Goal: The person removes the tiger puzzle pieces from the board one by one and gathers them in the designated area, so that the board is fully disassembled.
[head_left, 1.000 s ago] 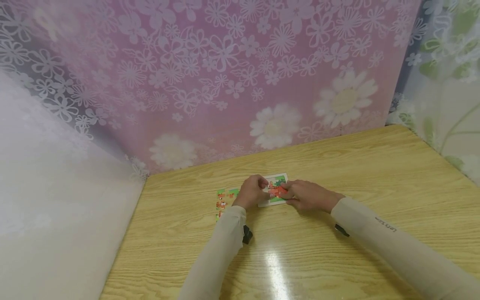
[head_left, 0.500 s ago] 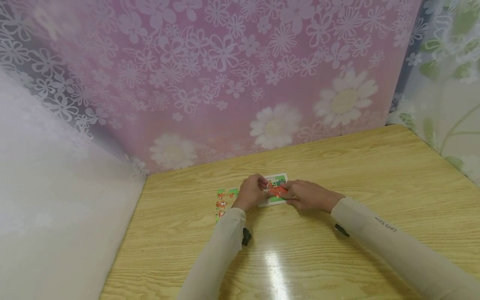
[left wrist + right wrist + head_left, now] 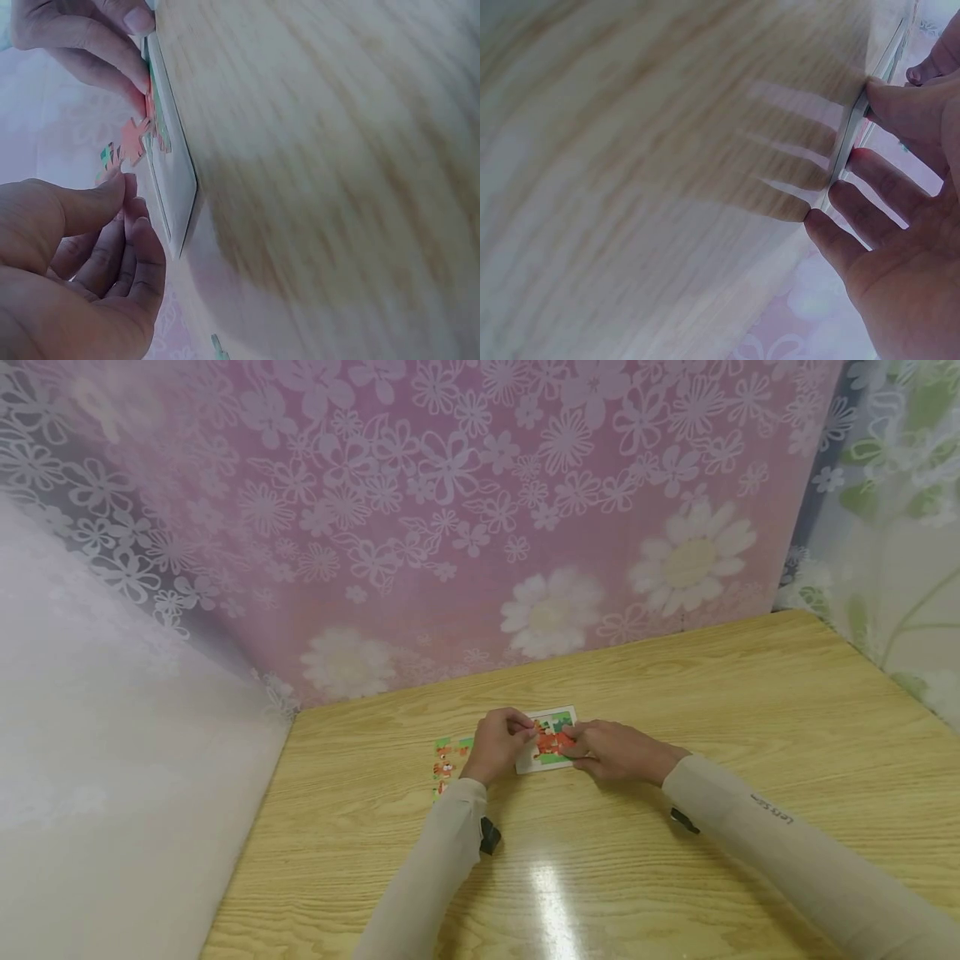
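A small white-bordered jigsaw puzzle tray (image 3: 528, 765) lies on the table, partly filled with green and orange pieces. At its left side, my left hand (image 3: 495, 745) pinches a green-and-orange puzzle piece (image 3: 109, 157) between thumb and fingertips. In the left wrist view this piece is raised over the tray, close to an orange piece (image 3: 135, 140) that tilts up from it; whether the two join is unclear. My right hand (image 3: 613, 752) holds the tray at its right side, fingertips along the edge in the right wrist view and partly over the pieces in the head view.
Several loose puzzle pieces (image 3: 444, 768) with green and orange print lie left of the tray, partly hidden by my left hand and sleeve. The wood-grain table (image 3: 360, 827) meets a pink flowered curtain (image 3: 420, 635) at the back and pale sheets at both sides.
My left hand has shifted slightly left and its thumb has drawn back from the tray's lower part, showing more of the orange print. The right hand and tray have stayed in place.
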`<state>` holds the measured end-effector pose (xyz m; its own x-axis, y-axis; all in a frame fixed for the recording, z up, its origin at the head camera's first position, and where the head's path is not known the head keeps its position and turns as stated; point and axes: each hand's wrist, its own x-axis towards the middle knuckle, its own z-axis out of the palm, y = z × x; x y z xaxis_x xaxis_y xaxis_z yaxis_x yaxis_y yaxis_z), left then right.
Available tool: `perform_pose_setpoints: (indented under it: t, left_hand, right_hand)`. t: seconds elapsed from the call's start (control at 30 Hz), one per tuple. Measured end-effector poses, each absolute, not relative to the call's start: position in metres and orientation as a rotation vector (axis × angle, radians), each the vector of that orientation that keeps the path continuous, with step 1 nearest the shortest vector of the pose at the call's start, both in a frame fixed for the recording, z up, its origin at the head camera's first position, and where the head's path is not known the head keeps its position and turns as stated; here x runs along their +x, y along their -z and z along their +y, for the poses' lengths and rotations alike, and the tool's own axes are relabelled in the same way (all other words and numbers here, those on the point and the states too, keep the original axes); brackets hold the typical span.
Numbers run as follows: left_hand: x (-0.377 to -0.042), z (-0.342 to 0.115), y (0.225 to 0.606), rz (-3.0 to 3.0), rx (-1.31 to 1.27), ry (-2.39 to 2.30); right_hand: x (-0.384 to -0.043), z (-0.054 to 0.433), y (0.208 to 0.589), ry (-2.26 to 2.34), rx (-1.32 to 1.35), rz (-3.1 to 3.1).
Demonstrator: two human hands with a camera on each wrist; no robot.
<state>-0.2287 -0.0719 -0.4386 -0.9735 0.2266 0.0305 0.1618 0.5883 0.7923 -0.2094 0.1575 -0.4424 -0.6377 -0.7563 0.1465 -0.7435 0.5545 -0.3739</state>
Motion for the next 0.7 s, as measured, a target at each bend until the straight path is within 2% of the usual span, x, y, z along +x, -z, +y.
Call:
perform_pose_setpoints:
  t: [0.7]
  left_hand:
    - [-0.225, -0.129, 0.422, 2.783, 0.282, -1.377]
  right_hand:
    - [-0.208, 0.155, 0.441, 0.602, -1.211, 2.757]
